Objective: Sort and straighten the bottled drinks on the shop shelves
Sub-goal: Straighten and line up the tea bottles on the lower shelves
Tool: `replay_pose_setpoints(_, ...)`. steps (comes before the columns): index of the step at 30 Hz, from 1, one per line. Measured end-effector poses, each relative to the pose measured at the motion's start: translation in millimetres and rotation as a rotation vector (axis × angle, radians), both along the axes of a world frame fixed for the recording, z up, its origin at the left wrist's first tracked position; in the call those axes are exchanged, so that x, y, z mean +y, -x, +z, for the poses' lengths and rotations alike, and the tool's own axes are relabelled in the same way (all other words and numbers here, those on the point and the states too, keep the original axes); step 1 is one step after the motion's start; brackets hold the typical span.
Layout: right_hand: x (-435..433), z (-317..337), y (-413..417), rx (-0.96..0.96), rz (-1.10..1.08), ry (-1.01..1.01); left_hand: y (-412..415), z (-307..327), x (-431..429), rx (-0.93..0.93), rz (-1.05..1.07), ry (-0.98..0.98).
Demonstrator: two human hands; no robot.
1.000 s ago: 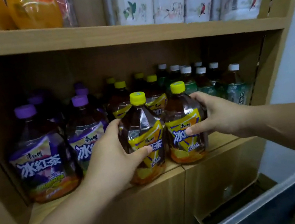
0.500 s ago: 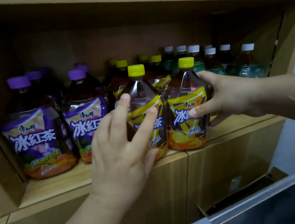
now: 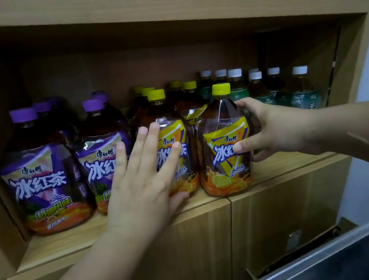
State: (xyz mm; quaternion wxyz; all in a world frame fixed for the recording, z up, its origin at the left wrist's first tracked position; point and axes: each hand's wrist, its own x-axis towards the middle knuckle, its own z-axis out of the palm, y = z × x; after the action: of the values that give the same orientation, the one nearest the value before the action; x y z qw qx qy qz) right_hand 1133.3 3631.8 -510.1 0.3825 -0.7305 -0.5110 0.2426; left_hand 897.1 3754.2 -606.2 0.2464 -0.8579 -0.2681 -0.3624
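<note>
Light wooden shelf [image 3: 56, 246] — purple-capped tea bottles [image 3: 45, 184] left, yellow-capped bottles [image 3: 225, 147] centre, white-capped bottles [image 3: 300, 92] right

Left hand [image 3: 142, 186]: grip on the left yellow-capped bottle [image 3: 170, 147] released a second ago; now flat, fingers spread across its label. Right yellow-capped bottle [image 3: 226, 147]: label turned toward 6 o'clock, right hand [image 3: 272, 129] still clasping it.

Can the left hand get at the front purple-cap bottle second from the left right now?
Probably yes: the left hand is open and already overlaps that purple-cap bottle, which stands in the front row with nothing before it.
</note>
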Motion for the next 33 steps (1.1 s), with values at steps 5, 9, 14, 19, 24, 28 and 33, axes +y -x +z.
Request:
replay_pose_setpoints(5,2,0,-3,-0.031,-0.001,-0.003,-5,2,15,0.007,0.048,0.002)
replay_pose_setpoints(9,2,1,-4,-0.109,-0.028,0.027,-4,-3,21,0.028,0.045,-0.021)
replay_pose_setpoints(14,11,8,0,-0.18,-0.059,0.085,2,4,23,0.017,-0.003,-0.055)
replay_pose_setpoints(19,29,18,2,-0.225,-0.07,0.173,15,8,29,0.063,-0.002,-0.07)
replay_pose_setpoints(24,47,12,0,-0.245,-0.103,0.148,17,9,30,0.095,-0.017,-0.062)
replay_pose_setpoints(28,49,-4,-3,-0.234,-0.125,0.014,14,12,29,0.096,-0.019,-0.059)
replay_pose_setpoints(33,41,-18,-3,-0.472,-0.137,-0.134,4,21,26,0.078,0.012,-0.044)
